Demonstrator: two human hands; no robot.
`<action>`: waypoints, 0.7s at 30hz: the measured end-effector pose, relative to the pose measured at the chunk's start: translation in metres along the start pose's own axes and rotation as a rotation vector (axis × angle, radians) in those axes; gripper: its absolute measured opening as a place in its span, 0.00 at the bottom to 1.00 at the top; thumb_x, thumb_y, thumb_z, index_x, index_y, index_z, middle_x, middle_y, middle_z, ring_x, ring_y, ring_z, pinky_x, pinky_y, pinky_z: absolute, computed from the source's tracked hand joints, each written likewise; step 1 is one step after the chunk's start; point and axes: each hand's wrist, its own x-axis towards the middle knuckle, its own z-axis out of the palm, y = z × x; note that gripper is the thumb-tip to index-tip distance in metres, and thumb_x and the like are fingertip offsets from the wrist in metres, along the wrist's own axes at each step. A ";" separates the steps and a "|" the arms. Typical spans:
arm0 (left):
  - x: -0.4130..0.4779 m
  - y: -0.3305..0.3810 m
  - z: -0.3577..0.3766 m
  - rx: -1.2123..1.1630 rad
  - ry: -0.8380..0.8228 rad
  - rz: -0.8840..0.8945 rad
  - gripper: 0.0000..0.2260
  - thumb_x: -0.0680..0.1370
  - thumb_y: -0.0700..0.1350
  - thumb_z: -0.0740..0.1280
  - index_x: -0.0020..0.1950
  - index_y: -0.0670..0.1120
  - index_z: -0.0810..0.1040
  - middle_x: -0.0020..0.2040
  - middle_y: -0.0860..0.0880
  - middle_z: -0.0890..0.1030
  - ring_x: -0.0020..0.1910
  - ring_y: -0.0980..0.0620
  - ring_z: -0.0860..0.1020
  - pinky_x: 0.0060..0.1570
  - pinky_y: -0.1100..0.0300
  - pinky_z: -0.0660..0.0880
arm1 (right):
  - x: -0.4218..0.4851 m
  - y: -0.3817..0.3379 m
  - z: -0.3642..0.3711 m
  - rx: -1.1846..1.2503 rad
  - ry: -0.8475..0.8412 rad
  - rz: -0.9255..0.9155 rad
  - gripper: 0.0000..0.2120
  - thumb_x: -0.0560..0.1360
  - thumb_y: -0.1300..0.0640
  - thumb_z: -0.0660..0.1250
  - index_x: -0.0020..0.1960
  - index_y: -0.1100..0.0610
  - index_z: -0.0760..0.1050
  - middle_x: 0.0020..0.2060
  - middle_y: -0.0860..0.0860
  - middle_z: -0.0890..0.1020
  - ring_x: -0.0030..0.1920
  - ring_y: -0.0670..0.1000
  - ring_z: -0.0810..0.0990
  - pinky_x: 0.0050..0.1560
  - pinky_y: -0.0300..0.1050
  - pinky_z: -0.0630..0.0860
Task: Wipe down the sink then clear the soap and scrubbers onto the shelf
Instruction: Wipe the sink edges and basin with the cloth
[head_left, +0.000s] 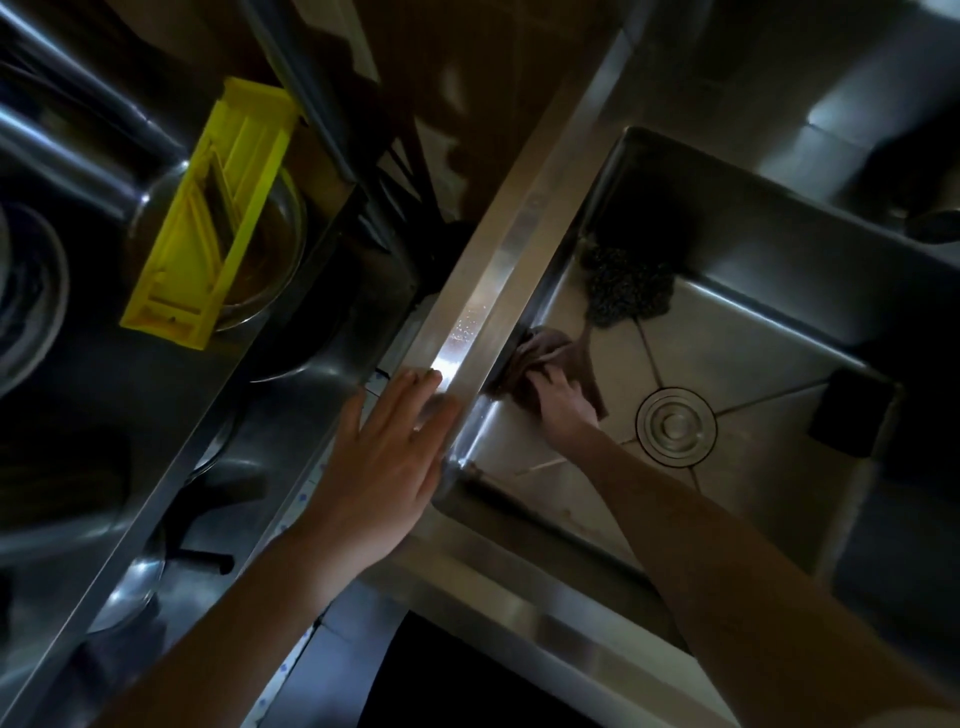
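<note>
A steel sink (743, 364) fills the right half of the head view, with a round drain (675, 423) in its floor. My right hand (563, 402) is down in the basin, shut on a brown cloth (540, 348) pressed against the left wall. My left hand (389, 467) lies flat and open on the sink's left rim (488, 312). A dark steel-wool scrubber (628, 291) sits in the basin's far left corner. A dark block, perhaps a sponge (852, 410), leans at the right wall.
Left of the rim is a steel rack (171, 467) holding a yellow slicer (213, 213), a glass bowl (275, 249) and steel vessels. A second basin or counter (857, 156) lies beyond the sink. The scene is dim.
</note>
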 end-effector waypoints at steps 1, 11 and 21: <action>-0.001 -0.001 0.001 -0.002 0.007 0.005 0.19 0.73 0.46 0.63 0.64 0.47 0.71 0.68 0.44 0.69 0.70 0.45 0.63 0.61 0.39 0.65 | -0.005 -0.003 0.005 -0.008 -0.028 -0.029 0.24 0.78 0.62 0.56 0.72 0.48 0.62 0.73 0.51 0.60 0.64 0.64 0.68 0.59 0.59 0.72; -0.011 0.007 0.013 0.061 -0.033 0.039 0.19 0.75 0.47 0.62 0.65 0.46 0.71 0.69 0.43 0.69 0.70 0.42 0.65 0.63 0.40 0.63 | -0.058 0.009 0.055 -0.401 -0.309 -0.420 0.19 0.80 0.52 0.56 0.71 0.47 0.65 0.71 0.51 0.65 0.59 0.61 0.71 0.52 0.54 0.76; -0.049 0.062 0.038 -0.018 0.108 -0.071 0.17 0.76 0.48 0.57 0.64 0.46 0.73 0.65 0.43 0.72 0.66 0.46 0.66 0.62 0.44 0.61 | -0.094 0.077 0.044 -0.429 -0.439 -0.463 0.21 0.78 0.58 0.59 0.70 0.48 0.67 0.70 0.50 0.66 0.62 0.59 0.71 0.60 0.55 0.73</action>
